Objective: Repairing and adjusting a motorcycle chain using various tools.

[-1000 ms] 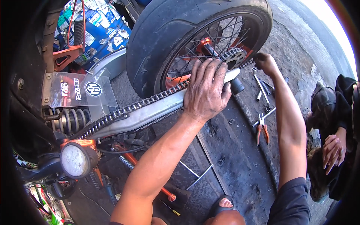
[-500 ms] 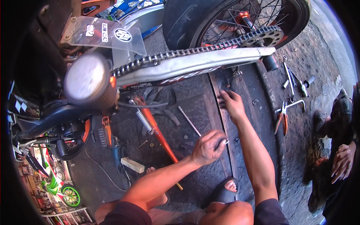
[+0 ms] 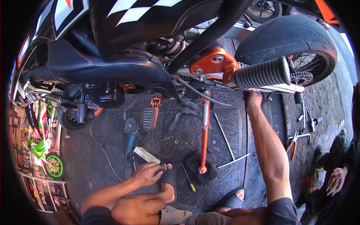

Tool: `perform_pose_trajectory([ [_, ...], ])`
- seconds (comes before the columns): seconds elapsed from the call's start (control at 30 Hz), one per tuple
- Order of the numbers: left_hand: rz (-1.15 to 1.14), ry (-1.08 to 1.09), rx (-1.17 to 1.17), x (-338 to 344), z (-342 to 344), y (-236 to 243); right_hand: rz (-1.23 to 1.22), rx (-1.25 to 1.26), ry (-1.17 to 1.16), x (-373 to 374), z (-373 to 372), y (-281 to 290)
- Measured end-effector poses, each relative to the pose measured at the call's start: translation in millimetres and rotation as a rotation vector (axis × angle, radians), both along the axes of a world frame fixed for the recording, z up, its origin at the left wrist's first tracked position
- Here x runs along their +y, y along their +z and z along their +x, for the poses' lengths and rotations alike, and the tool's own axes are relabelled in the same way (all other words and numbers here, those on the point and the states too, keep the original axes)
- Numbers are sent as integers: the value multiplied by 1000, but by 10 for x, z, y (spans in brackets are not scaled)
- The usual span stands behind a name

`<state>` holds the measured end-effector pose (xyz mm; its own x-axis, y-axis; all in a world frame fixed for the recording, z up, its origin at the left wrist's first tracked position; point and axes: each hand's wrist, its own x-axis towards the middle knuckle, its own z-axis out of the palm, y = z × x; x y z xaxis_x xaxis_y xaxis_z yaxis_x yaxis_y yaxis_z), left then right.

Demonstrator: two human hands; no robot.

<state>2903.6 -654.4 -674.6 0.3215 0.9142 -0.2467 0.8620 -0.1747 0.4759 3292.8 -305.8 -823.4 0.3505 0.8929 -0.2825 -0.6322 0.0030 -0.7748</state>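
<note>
My left hand rests over my left knee and foot, fingers curled in; whether anything is in them is hidden. My right arm reaches up to the white swingarm, and my right hand goes behind it, so its fingers are hidden. The black ridged footpeg on an orange bracket is just above that hand. Between my arms, a T-handle wrench lies on the floor. Left of it, the orange kickstand with its spring stands on a dark block.
A screwdriver, wooden block, angle grinder and small nuts lie on the floor. At right are pliers and wrenches. A person's hand is at the right edge. The rear wheel is at upper right.
The T-handle wrench has left my left hand and lies on the floor. That hand moved left and nearer me; my right hand went in behind the swingarm. The view has shifted toward the motorcycle's body.
</note>
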Motion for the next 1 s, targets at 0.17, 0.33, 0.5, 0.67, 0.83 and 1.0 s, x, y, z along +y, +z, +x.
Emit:
perform_pose_trajectory([
  [0.17, -17, 204, -97, -355, -253, -399, -147, -80, 431, -463, -1091, 291],
  [0.33, -40, 143, -119, -296, -311, -644, -358, -145, 602, -788, -1734, 76],
  [0.5, -45, 186, -179, -82, -219, -619, -726, -422, 97, -513, -980, -719],
  [0.67, 5, 253, -139, -325, -542, -568, -744, -934, -338, -157, -252, -771],
  [0.83, -75, 347, -44, -553, -678, -624, -523, -673, 30, -103, 9, -614],
  [1.0, -107, 375, -15, -540, -624, -620, -521, -909, 455, -22, -59, -729],
])
